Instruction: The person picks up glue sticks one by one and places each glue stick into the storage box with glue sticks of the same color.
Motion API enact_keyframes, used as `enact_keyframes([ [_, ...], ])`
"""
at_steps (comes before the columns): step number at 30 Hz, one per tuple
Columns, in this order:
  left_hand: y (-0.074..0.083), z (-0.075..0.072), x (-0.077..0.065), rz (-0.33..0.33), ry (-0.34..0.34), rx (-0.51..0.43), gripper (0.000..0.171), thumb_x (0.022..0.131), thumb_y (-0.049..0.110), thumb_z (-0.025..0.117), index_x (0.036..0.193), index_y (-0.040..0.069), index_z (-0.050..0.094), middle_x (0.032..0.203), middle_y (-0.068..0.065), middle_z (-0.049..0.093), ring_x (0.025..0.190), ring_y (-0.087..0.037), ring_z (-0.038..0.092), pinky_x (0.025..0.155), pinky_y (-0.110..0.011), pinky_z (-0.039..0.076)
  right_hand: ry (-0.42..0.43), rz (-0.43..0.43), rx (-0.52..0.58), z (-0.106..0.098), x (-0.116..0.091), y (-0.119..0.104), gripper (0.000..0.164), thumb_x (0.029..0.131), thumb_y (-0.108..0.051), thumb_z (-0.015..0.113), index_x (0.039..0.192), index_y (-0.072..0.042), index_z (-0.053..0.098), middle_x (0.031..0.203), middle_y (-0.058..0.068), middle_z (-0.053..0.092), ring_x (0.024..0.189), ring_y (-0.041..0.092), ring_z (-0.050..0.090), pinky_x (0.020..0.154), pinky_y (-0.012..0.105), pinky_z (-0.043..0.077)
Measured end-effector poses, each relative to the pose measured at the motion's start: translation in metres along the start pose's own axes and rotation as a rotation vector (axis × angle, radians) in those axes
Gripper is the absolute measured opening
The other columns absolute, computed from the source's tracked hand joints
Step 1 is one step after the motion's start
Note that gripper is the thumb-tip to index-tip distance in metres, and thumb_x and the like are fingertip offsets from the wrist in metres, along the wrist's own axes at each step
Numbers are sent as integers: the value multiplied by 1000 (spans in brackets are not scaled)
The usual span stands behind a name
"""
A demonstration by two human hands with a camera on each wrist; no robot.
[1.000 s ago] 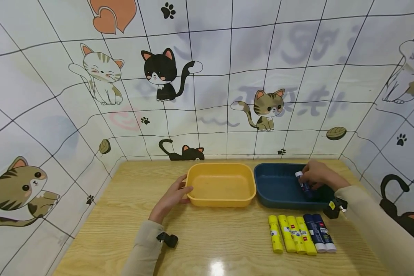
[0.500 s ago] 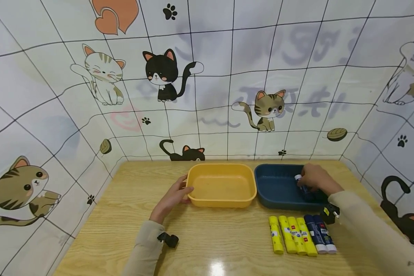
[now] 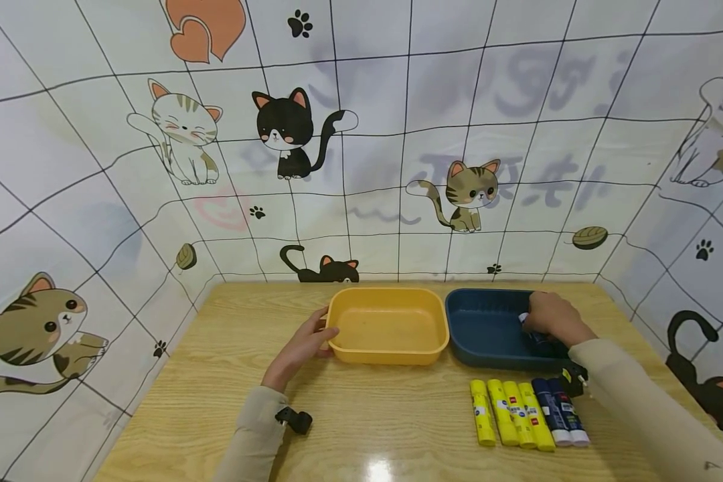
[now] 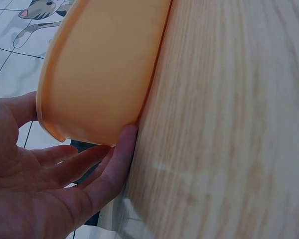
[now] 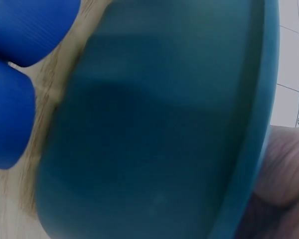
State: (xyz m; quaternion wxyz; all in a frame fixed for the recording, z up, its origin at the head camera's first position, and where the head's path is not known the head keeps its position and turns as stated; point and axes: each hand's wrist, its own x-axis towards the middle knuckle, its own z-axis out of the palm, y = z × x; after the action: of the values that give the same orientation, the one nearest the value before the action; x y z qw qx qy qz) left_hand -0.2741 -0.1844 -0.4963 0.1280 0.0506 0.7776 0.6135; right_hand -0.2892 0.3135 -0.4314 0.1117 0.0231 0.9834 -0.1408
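My left hand [image 3: 301,345] holds the left end of the yellow tray [image 3: 388,357], with the thumb over its rim. In the left wrist view, fingertips [image 4: 124,139] rest against the tray's outer wall. At the right end of the blue tray [image 3: 488,355], my right hand [image 3: 555,316] grips a dark blue glue stick [image 3: 536,337] with a white end, low inside the tray and partly covered by the hand. The right wrist view shows mostly the blue tray's outer wall [image 5: 139,149], which hides the fingers and the stick.
In front of the blue tray, several yellow glue sticks [image 3: 482,412] and two dark blue glue sticks [image 3: 551,412] lie side by side on the wooden table [image 3: 217,402]. The trays stand side by side. A cat-patterned cloth [image 3: 373,167] rises behind the table.
My right hand has moved slightly down and now covers more of the glue stick, which lies flatter in the blue tray. The left hand stays on the yellow tray.
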Motion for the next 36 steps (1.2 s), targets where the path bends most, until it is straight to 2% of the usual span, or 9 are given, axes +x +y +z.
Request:
enact_keyframes([
  [6,0,0,1,-1,-4,4,67,105,21,60,163,15,29,149,-26,49,119,-34,66,86,-46,65,8,12,-20,-2,-1,1,18,86,-12,76,81,2,67,66,8,59,54,21,64,47,29,54],
  [10,0,-1,0,-1,-9,1,67,105,21,59,164,15,28,149,-26,49,120,-36,65,87,-47,64,7,27,-19,-3,-2,5,18,86,-13,76,80,1,67,63,7,58,53,22,65,46,28,52],
  [20,2,0,1,-14,-18,17,68,105,22,58,164,14,25,152,-25,47,123,-36,63,87,-44,64,-4,5,42,-2,-3,12,29,88,-14,72,62,-9,61,52,-1,48,50,20,63,46,28,52],
  [27,4,1,0,-11,-6,11,67,105,22,58,164,15,27,152,-23,48,123,-34,64,87,-44,64,-3,8,55,-8,-8,14,34,90,-16,70,58,-12,59,53,-2,48,51,19,62,47,28,52],
  [30,4,1,-1,-11,-6,11,66,105,22,59,164,15,28,151,-24,49,123,-35,64,88,-45,64,8,-3,52,-11,-11,16,28,90,-17,70,64,-8,65,56,1,53,52,19,63,48,29,53],
  [32,4,1,-1,-5,-11,12,67,105,21,58,164,14,27,151,-25,48,123,-35,64,88,-46,64,23,-21,51,-13,-14,17,22,90,-18,71,75,-2,69,63,6,59,55,20,64,49,30,54],
  [34,3,1,-1,-7,-12,13,67,105,22,59,163,15,28,151,-25,48,122,-34,64,88,-45,64,32,-35,53,-18,-19,18,24,91,-19,71,91,5,69,74,12,65,58,21,64,51,32,55],
  [36,3,1,-2,-8,-13,12,67,105,22,59,163,16,28,151,-24,49,120,-32,65,87,-44,64,42,-51,69,-23,-23,18,32,92,-21,72,100,10,66,81,17,67,61,21,65,53,34,56],
])
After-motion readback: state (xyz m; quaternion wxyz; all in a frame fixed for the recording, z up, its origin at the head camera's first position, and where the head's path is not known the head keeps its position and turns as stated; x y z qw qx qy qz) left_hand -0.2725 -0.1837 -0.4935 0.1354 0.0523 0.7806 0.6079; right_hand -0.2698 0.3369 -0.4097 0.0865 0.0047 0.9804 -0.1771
